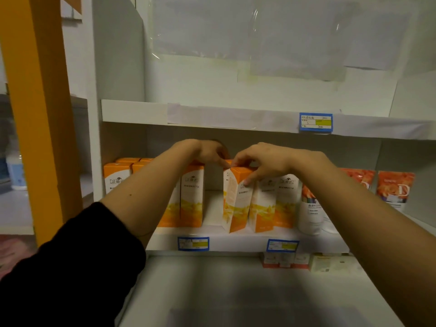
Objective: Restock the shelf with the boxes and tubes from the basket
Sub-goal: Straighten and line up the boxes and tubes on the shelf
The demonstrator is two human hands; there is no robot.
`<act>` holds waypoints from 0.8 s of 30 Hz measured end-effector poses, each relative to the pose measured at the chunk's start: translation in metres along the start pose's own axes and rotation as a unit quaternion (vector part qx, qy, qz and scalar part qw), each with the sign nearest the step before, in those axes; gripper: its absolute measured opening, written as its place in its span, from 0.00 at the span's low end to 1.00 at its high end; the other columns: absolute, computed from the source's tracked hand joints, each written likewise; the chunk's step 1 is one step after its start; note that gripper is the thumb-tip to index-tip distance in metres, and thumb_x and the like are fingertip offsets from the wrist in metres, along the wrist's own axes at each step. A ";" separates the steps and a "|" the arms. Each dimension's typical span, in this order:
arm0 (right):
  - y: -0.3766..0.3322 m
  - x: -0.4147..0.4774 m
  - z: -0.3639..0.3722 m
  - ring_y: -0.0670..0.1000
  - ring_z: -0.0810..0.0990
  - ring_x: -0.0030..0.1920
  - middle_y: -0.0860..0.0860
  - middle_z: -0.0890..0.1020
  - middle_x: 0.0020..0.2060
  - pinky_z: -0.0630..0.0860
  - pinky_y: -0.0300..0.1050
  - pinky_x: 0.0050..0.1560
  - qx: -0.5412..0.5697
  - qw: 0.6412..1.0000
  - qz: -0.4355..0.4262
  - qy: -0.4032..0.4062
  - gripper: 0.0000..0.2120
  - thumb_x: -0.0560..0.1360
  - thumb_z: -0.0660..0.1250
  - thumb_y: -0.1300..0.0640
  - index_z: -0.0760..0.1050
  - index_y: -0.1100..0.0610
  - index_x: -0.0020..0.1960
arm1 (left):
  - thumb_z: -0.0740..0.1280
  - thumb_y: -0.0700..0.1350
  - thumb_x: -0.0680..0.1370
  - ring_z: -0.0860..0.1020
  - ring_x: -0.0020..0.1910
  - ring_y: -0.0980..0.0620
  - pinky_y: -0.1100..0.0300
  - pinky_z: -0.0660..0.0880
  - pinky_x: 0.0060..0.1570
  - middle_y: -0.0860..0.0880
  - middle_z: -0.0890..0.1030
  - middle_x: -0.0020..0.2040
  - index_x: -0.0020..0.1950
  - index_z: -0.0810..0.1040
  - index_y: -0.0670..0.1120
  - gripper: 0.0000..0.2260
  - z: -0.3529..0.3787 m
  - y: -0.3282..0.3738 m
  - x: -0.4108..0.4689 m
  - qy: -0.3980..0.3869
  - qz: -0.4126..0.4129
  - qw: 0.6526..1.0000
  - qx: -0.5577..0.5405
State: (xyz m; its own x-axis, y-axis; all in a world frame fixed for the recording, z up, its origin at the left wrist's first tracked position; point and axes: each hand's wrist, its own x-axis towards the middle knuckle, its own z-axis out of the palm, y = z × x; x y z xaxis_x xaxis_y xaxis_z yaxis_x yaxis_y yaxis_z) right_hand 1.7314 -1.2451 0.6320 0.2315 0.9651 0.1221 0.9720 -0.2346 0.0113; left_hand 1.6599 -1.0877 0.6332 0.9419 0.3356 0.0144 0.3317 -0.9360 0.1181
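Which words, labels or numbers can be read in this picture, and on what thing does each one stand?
"D": large white letter on the orange pouch at the far right.
Framed Chinese logo on the orange-and-white boxes: too blurred to read.
Blue price tags on the front edges of the shelf: writing too small to read.

Orange pouch point(396, 192) — large "D"; lettering on boxes point(192, 194) blurred.

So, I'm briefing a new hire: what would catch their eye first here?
Both hands meet mid-shelf, where the right hand grips the top of a turned orange-and-white box and the left hand touches its corner. Orange pouches stand at the far right, and blue price labels mark the shelf edges.
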 end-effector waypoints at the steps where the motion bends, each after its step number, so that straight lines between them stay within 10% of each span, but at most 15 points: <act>1: 0.000 0.001 0.000 0.51 0.75 0.58 0.49 0.77 0.58 0.75 0.49 0.59 -0.004 1.000 -0.001 0.000 0.21 0.69 0.72 0.52 0.72 0.49 0.61 | 0.63 0.57 0.75 0.73 0.62 0.47 0.47 0.69 0.65 0.49 0.74 0.65 0.67 0.70 0.50 0.22 -0.001 -0.003 -0.002 0.002 -0.004 1.000 -0.002; 24: -0.031 0.034 0.003 0.50 0.80 0.52 0.52 0.83 0.52 0.76 0.48 0.58 0.072 0.996 0.018 0.053 0.20 0.67 0.74 0.54 0.77 0.56 0.57 | 0.63 0.48 0.77 0.78 0.56 0.46 0.52 0.75 0.56 0.45 0.77 0.60 0.66 0.69 0.48 0.18 -0.004 -0.029 -0.016 -0.001 -0.034 0.996 -0.085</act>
State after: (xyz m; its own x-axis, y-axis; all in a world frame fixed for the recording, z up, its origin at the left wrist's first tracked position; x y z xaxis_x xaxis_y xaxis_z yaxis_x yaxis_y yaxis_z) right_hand 1.7090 -1.2046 0.6326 0.2685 0.9367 0.2246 0.9605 -0.2425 -0.1367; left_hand 1.6348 -1.0654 0.6333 0.9179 0.3968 -0.0008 0.3806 -0.8799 0.2846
